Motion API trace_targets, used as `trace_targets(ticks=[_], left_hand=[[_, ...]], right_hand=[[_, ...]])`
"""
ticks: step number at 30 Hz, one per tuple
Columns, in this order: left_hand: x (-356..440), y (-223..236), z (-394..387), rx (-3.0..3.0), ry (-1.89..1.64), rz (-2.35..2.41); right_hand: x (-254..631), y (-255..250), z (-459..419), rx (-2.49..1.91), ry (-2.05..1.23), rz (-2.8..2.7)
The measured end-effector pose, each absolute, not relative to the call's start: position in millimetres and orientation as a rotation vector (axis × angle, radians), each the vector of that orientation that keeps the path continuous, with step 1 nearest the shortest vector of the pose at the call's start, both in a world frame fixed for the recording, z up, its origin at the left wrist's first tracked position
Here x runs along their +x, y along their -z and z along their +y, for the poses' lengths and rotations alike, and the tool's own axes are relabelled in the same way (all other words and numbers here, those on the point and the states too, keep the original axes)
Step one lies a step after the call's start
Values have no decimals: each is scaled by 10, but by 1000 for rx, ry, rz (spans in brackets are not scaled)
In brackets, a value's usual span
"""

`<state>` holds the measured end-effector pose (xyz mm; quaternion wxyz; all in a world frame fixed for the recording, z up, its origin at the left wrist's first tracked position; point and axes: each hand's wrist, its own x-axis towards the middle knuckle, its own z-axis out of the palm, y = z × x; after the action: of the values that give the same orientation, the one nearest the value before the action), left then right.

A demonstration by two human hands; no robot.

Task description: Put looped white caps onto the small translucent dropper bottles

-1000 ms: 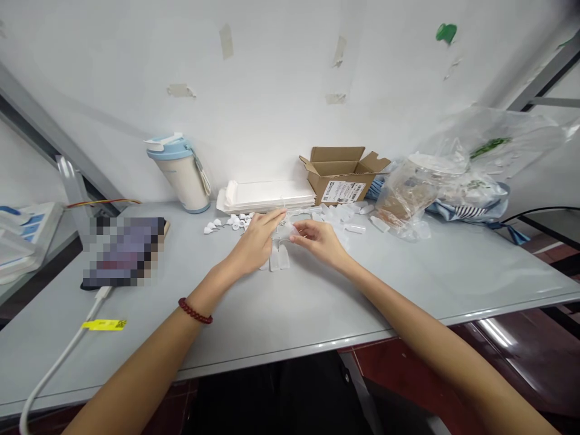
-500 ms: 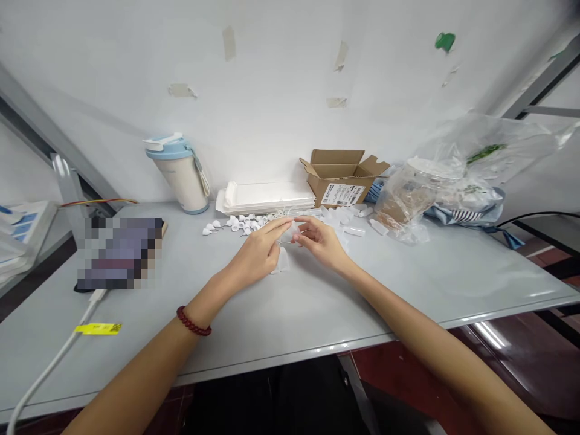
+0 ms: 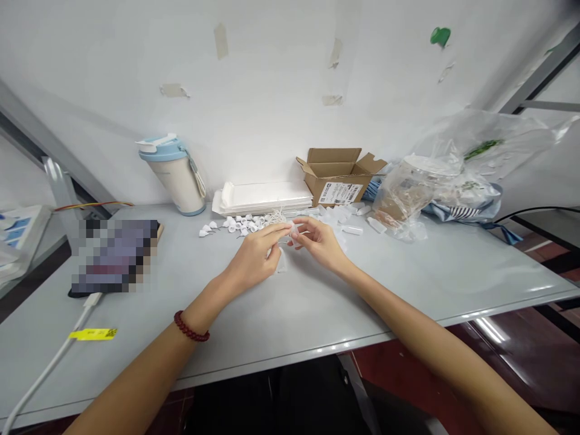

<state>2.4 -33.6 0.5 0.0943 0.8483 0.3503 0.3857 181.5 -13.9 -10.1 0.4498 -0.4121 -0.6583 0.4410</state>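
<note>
The right hand pinches a cloudy plastic piece in curved fingers; the left hand, grip unclear, sits alongside. A cardboard box gapes at one o'clock.

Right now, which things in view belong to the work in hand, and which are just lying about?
Apparently for the work: held translucent piece, white caps, white strings, clear plastic pieces.

Apparently just lying about: blue-lidded tumbler, cabled device, plastic bag, cardboard box, perhaps.
</note>
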Motion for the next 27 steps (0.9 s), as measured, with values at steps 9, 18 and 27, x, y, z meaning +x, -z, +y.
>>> trace_targets(ticks=[9, 18, 27], left_hand=[[40, 32, -316, 2704, -1092, 1081], [86, 66, -327, 2747, -1100, 1131], [107, 34, -375, 2573, -846, 1170]], right_hand=[[1781, 95, -194, -1023, -1200, -1561], [1766, 101, -228, -1073, -1224, -1555], [1836, 69, -204, -1319, -1047, -1844]])
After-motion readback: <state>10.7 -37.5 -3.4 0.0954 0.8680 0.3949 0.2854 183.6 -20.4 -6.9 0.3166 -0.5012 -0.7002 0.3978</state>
